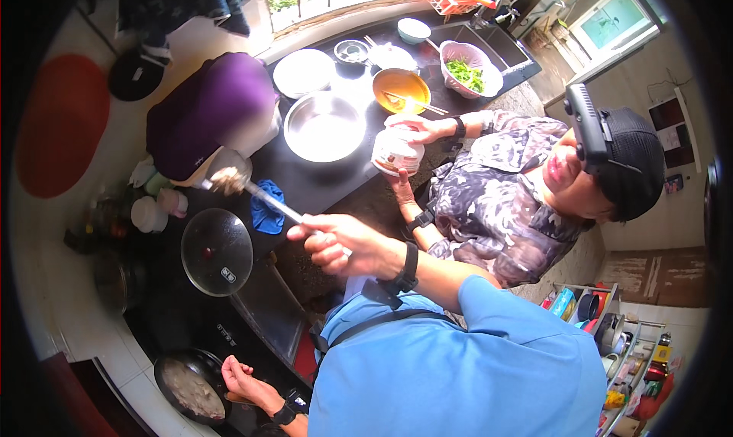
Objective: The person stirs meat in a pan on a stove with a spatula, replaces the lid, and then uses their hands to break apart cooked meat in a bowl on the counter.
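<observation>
My right hand [338,243] grips the handle of a metal ladle [263,196], whose bowl holds a brownish food and is raised near a rice cooker-like purple-lidded appliance [194,116]. Below the ladle lies a round glass lid [217,253] on the dark counter. At the lower left, my left hand [243,379] is beside a black frying pan [192,385] holding pale, saucy food. Its fingers are curled at the pan's handle side, and part of the handle shows beneath them.
A co-worker [492,196] stands close on the right, holding a white tub [398,150]. Along the counter are a large metal basin [324,126], an orange bowl [401,90] with chopsticks, a colander [452,53] of greens, a blue cloth [268,206] and white jars [150,214].
</observation>
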Motion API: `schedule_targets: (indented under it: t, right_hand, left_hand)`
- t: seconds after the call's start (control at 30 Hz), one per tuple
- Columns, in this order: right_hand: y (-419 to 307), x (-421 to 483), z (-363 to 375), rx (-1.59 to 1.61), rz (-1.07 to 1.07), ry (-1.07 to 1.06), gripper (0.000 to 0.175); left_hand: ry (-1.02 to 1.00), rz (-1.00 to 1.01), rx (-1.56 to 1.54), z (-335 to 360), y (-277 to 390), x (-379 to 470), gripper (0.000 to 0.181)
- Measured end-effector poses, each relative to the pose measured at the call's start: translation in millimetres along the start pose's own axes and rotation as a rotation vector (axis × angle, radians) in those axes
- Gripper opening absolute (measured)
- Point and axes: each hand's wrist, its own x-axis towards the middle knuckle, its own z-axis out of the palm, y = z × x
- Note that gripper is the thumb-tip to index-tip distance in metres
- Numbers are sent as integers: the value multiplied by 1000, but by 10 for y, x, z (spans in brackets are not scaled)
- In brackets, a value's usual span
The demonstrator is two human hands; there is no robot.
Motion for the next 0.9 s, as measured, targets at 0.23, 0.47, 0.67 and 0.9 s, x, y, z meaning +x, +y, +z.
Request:
schedule_targets:
  t: [0.23,0.47,0.67,0.9]
  right_hand:
    - [-835,-95,-695,174,-284,175,31]
    - [-1087,26,-1272,310,-321,171,31]
    - [-1070,115,-1395,299,-317,197,29]
    - [-953,182,-1364,102,-353,314,33]
  left_hand:
    - [-66,-31,-40,432,171,-140,15]
    - [-75,-51,-66,559,137,-336,15]
    - [-76,-64,-67,543,77,-496,14]
    - [-19,-85,-107,433,-93,-641,12]
